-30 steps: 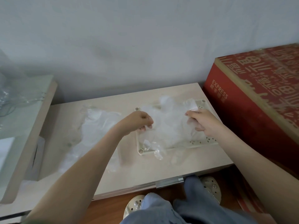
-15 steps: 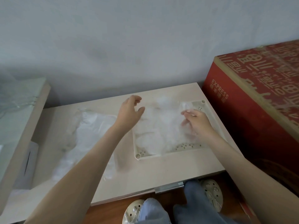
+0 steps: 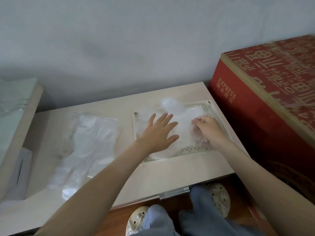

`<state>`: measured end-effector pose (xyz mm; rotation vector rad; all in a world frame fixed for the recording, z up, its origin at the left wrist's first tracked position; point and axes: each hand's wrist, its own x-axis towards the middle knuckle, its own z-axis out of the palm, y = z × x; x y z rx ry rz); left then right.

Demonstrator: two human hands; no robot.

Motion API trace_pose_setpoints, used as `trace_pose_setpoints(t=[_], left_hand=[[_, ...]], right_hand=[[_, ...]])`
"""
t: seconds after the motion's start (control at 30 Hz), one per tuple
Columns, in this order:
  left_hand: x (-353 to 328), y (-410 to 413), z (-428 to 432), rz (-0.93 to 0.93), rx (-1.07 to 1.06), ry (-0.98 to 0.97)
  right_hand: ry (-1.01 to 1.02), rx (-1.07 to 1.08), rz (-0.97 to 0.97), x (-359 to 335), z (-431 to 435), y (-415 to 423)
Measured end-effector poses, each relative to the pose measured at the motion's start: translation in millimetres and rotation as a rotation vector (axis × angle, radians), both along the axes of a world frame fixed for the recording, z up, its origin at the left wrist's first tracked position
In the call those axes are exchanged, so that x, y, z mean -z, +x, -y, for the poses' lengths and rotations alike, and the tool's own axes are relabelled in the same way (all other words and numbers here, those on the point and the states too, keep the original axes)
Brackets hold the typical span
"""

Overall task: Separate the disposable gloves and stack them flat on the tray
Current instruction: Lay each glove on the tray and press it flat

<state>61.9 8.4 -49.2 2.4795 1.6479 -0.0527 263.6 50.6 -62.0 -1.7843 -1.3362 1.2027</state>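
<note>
Gloves go from pinched up to pressed under spread fingers of the left hand; right hand fingers curl, pinching film; flattening now, I reckon.

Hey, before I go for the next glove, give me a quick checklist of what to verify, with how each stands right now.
1. The tray sits fully on the table: ok.
2. The left hand presses flat on the tray gloves: ok.
3. The tray gloves lie flat: not ok, far edge bunched.
4. The right hand pinches one layer only: cannot tell.
5. The loose pile lies beside the tray, untouched: ok.
</note>
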Motion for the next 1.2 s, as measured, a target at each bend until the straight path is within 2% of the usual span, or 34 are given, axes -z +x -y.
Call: trace_pose_setpoints(t=[0.13,0.3,0.5,0.77,0.9,0.97,1.03,1.1,1.2], left_hand=[[8,-6,-1,-0.086,0.026,-0.058],[11,-5,1,-0.098,0.047,-0.01],[7,-5,-2,-0.059,0.026,0.059],[18,-3,-2,-0.075,0.016,-0.021],[30,-2,0,-0.087,-0.014,-0.069],[34,0,1,-0.065,-0.026,-0.08],[35,1,3,-0.045,-0.038,-0.08],[36,3,3,-0.041,-0.049,-0.076],[37,3,1,-0.051,-0.069,-0.071]], right_hand=[[0.022,-0.098,0.075,-8,0,5],[0.026,-0.211,0.157,-14,0,6],[0.014,-0.217,0.164,-11,-5,8],[0.035,-0.268,0.242,-6,-5,11],[0.06,-0.232,0.365,-2,-7,11],[0.147,-0.199,0.583,-3,-8,9],[0.326,-0.202,0.845,-5,-2,2],[0.449,-0.346,0.855,-11,6,-9],[0.355,-0.764,0.795,-3,13,-18]])
